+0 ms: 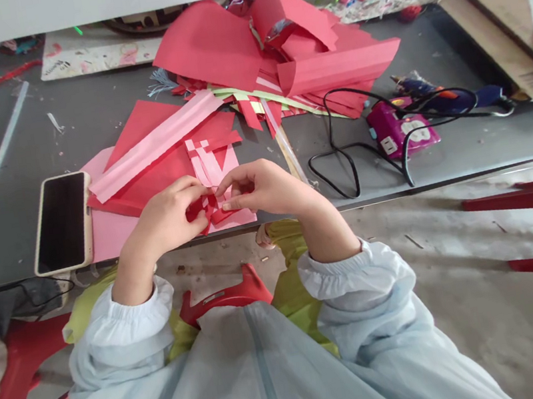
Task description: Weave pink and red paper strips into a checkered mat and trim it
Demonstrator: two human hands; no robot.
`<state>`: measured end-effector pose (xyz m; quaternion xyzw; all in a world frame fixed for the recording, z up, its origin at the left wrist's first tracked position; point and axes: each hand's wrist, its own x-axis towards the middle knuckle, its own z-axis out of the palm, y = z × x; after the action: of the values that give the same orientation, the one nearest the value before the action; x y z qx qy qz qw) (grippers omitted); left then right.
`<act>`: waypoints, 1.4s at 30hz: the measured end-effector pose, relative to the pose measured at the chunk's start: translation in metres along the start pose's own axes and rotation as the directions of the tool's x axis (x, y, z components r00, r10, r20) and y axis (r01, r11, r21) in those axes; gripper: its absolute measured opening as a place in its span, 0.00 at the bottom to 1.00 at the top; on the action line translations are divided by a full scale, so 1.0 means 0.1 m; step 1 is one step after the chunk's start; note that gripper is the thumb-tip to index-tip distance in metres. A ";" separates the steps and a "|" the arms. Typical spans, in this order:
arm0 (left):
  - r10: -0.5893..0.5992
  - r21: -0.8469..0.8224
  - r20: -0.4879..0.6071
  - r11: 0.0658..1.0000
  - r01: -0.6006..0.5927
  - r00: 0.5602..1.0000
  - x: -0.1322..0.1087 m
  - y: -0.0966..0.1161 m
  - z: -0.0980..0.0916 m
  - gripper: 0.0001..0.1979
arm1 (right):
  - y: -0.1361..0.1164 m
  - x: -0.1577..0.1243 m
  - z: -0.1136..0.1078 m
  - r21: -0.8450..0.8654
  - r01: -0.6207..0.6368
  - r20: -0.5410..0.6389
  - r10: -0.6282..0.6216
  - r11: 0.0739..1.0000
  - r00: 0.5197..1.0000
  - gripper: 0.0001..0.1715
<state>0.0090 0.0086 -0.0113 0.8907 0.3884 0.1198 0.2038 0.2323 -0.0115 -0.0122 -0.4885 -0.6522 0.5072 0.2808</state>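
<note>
Woven pink and red paper strips (206, 162) lie near the table's front edge, on top of pink and red sheets. My left hand (167, 214) is closed, its thumb and fingers pinching a red strip at the weave's left side. From the right, my right hand (260, 190) pinches another red strip (223, 216) at the near end of the weave. The fingertips of both hands almost meet. A folded pink paper strip (157, 146) rests slantwise over the red sheets (145, 121) beyond my left hand.
A phone (61, 222) lies left of the paper. Crumpled red paper (216, 45) is heaped at the back. To the right are a black cord (356, 172), a purple box (399, 128), a blue glue gun (458, 100) and cardboard (489, 43). A red stool (231, 294) stands below.
</note>
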 end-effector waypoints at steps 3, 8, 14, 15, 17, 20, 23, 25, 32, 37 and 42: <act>-0.006 0.014 0.011 1.000 0.006 1.000 0.00 -0.01 0.01 0.16 | -0.02 0.01 0.02 0.072 -0.006 -0.024 0.008 0.997 1.000 0.12; -0.016 0.030 0.019 0.999 0.015 1.000 0.01 0.00 0.01 0.17 | -0.02 0.04 0.07 0.151 -0.002 -0.036 0.008 0.989 0.999 0.13; -0.009 0.044 0.031 0.999 0.007 0.999 0.00 0.00 0.00 0.17 | 0.02 0.10 0.13 0.053 -0.011 -0.127 0.018 0.999 0.992 0.12; -0.009 0.046 0.031 0.999 0.007 0.999 0.00 0.00 0.00 0.17 | 0.03 0.11 0.13 0.039 -0.014 -0.139 0.019 0.999 0.990 0.13; -0.011 0.046 0.028 0.999 0.009 1.000 0.00 0.01 0.00 0.17 | 0.04 0.12 0.13 0.022 -0.018 -0.159 0.021 1.000 0.987 0.13; -0.009 0.045 0.021 0.999 0.008 1.000 0.00 0.01 0.00 0.15 | 0.04 0.14 0.14 -0.009 -0.028 -0.188 0.026 1.000 0.982 0.13; 0.008 0.035 0.005 0.999 -0.008 1.000 0.00 0.02 0.00 0.15 | 0.03 0.14 0.14 -0.044 -0.044 -0.212 0.034 0.998 0.977 0.11; 0.017 0.019 -0.003 1.000 -0.017 1.000 0.00 0.02 0.00 0.15 | 0.02 0.15 0.15 -0.055 -0.051 -0.221 0.038 0.997 0.975 0.10; -0.014 -0.020 -0.005 1.000 0.014 1.000 -0.01 0.03 -0.01 0.14 | 0.04 0.17 0.13 -0.105 -0.077 -0.243 0.050 0.992 0.969 0.09; -0.022 -0.064 0.008 0.998 0.022 1.000 -0.02 0.01 -0.02 0.15 | 0.00 0.17 0.13 -0.176 -0.126 -0.224 0.085 0.976 0.971 0.07; -0.024 -0.065 -0.022 0.998 0.022 0.999 -0.03 0.01 -0.01 0.18 | -0.03 0.16 0.14 -0.241 -0.160 -0.257 0.096 0.957 0.962 0.06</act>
<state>0.0074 0.0060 -0.0098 0.8776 0.3967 0.1402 0.2296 0.2134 -0.0017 -0.0162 -0.6209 -0.6405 0.3711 0.2580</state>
